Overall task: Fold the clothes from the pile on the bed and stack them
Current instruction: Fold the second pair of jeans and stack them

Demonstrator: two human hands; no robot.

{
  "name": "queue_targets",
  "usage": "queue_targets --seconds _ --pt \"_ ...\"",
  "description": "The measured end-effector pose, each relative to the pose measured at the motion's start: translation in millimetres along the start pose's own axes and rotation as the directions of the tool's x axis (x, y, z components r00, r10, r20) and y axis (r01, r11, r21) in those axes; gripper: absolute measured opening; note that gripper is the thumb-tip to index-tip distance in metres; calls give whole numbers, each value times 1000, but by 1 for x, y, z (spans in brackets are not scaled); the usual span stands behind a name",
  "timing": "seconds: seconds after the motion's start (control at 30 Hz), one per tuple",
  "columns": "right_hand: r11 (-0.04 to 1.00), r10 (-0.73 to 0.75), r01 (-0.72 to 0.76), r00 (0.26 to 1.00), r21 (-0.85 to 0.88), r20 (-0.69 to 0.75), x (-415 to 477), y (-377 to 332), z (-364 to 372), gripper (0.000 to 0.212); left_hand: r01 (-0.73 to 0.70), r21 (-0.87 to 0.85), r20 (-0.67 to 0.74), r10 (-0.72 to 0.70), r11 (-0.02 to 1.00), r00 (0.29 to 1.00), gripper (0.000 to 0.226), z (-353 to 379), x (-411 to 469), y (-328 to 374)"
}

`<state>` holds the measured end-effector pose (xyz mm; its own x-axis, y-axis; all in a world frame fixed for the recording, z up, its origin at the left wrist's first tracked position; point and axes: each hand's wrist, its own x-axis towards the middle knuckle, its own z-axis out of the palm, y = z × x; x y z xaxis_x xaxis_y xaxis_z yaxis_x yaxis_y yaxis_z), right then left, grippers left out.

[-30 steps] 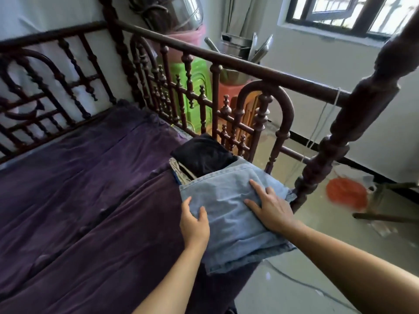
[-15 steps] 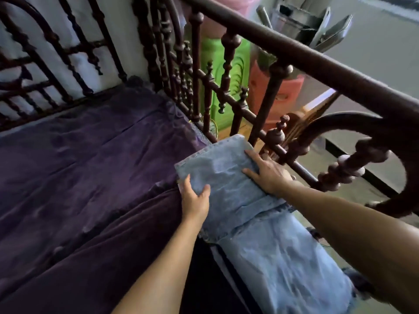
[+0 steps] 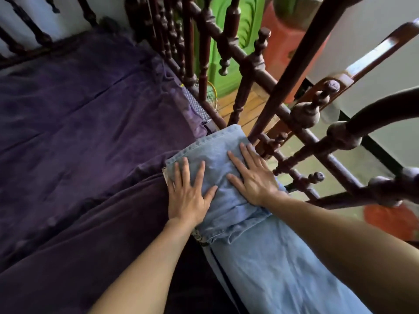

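On the head camera, lying at the right edge of the purple bedspread [image 3: 90, 132], just beside the dark turned-wood bed rail [image 3: 249, 71]: a folded light-blue denim garment [image 3: 215, 155], stitched hem along its far edge, soft creases across the top, thicker layers bunched at its near end. Pressed flat from above by the left hand [image 3: 188, 198] near its left edge and the right hand [image 3: 254, 177] on its right half, fingers straight and spread, gripping nothing.
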<state>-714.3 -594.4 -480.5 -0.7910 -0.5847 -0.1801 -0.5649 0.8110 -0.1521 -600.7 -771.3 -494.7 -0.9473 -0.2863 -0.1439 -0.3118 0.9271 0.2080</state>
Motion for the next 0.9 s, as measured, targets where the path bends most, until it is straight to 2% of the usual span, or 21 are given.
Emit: queue_targets --seconds 0.1,0.27,0.37,0.47,0.57,0.63,0.9 --pt "999 5 -4 1000 -52 12 2 1 3 70 15 69 72 -20 997 997 75 -8 1 5" --pt "998 49 -42 987 -49 156 -16 -7 -30 69 21 110 203 -43 994 978 66 -45 -27 21" --pt "993 107 -93 966 -68 234 -43 -11 -53 65 22 80 261 -42 997 964 52 -67 -61 30" --pt "991 94 -62 955 -119 280 -83 -14 -77 51 64 65 305 -81 996 949 35 -90 -101 40" --pt "990 91 -56 957 -133 276 -125 -20 -95 37 122 17 288 -121 992 950 21 -113 -145 49" --pt "989 74 -40 967 -142 244 -152 -27 -109 32 144 15 246 -143 990 959 21 -128 -178 55" --pt "988 -130 134 990 -83 55 -273 -75 -181 31 216 164 36 -224 963 974 24 -195 -323 77"
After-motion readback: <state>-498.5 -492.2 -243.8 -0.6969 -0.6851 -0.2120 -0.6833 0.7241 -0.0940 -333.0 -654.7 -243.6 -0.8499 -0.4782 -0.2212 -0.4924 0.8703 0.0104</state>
